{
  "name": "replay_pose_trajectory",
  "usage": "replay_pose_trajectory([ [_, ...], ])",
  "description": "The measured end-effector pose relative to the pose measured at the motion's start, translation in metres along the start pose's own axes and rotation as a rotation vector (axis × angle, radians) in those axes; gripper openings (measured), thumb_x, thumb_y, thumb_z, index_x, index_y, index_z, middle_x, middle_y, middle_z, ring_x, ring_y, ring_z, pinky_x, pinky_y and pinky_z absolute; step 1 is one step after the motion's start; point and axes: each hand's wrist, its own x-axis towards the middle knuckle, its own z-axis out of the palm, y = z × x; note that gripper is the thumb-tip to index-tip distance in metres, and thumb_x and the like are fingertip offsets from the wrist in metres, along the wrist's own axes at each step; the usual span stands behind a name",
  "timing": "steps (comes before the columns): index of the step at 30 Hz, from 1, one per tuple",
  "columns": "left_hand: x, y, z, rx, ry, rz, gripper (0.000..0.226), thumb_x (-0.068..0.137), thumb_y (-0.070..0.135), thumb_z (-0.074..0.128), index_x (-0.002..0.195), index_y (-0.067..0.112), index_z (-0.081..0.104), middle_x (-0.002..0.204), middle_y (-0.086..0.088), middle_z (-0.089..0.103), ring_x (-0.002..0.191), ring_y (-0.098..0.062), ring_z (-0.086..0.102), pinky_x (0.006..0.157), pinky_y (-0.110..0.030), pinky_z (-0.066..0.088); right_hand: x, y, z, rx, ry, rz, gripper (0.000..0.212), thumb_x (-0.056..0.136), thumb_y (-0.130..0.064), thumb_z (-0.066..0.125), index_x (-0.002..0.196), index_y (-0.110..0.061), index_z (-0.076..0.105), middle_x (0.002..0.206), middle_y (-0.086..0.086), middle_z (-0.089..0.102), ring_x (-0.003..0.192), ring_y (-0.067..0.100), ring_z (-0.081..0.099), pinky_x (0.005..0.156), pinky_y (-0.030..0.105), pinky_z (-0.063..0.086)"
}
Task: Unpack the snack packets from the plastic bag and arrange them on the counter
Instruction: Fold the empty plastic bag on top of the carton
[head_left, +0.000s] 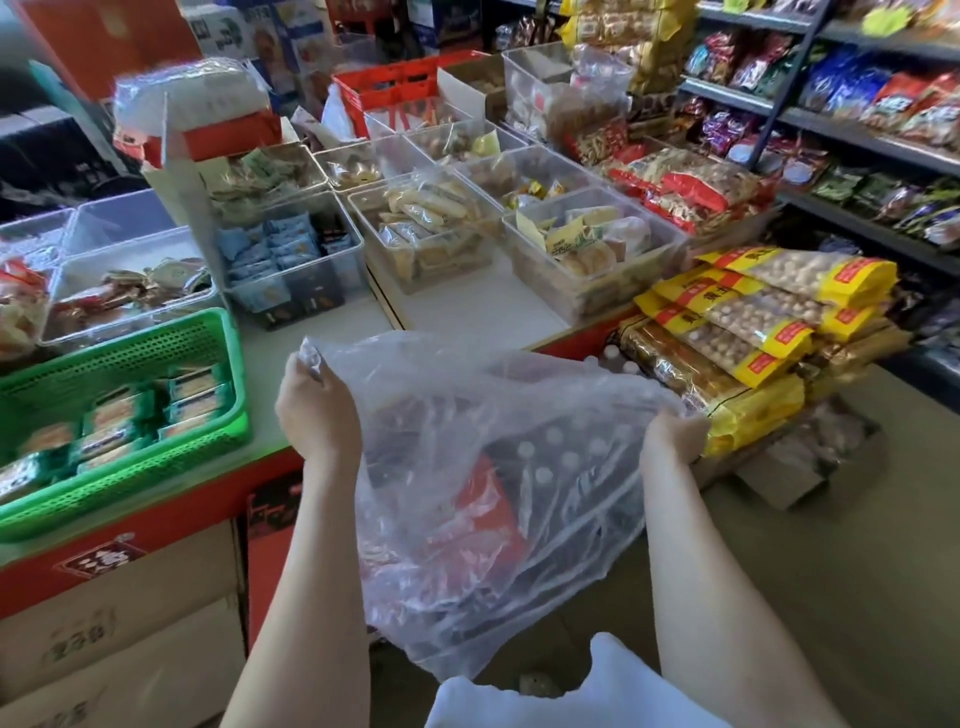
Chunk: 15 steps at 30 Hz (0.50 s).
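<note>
Two hands, one item held between them: plastic bag (545, 415), clear film, hanging in front of the near edge of the worktop (467, 306) and below its level; left hand (317, 405) has its fingers (306, 371) curled round a bunched corner of the bag's rim, held just over the worktop edge; right hand (672, 434) grips the opposite side of the rim, its fingers mostly hidden by the film, so how tightly it grips cannot be told; the rim is stretched left to right between the two hands. Contents: snack packets (478, 519), red and orange, count not legible through the wrinkles, lying low in the bag's belly, below both hands and about midway between them; neither hand is plainly nearer. Judgement: nothing from the bag appears to lie on the worktop yet; one hand must let go and reach down through the mouth, then carry forward and up to the bare strip. Surroundings: green basket (156, 338) of boxed goods at left; clear bins (519, 249) of wrapped sweets in rows behind the strip; yellow packs (753, 322) stacked at right, beside the right hand.
</note>
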Motion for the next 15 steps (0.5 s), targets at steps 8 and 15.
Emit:
replay_pose_trajectory([
  [8,-0.01,0.051,-0.002,-0.118,-0.614,0.14,0.046,0.086,0.034,0.033,0.103,-0.001,0.056,0.103,-0.014,0.048,0.109,-0.028,0.044,0.088,-0.03,0.032,-0.139,-0.093,0.041,-0.228,-1.054,-0.988,0.067,0.084,-0.053,0.065,0.143,-0.045,0.035,0.153,-0.013,0.03,0.144,0.008,0.021,0.115,0.035,0.02],
  [15,0.011,0.045,-0.036,-0.112,-0.505,0.25,0.029,0.086,-0.006,0.045,0.109,0.006,0.057,0.098,-0.002,0.057,0.087,-0.018,0.049,0.072,-0.022,0.036,-0.186,-0.116,0.064,-0.218,-1.265,-1.073,0.008,0.088,-0.017,0.067,0.096,-0.015,0.071,0.085,-0.01,0.067,0.085,-0.001,0.059,0.082,0.016,0.045],
])
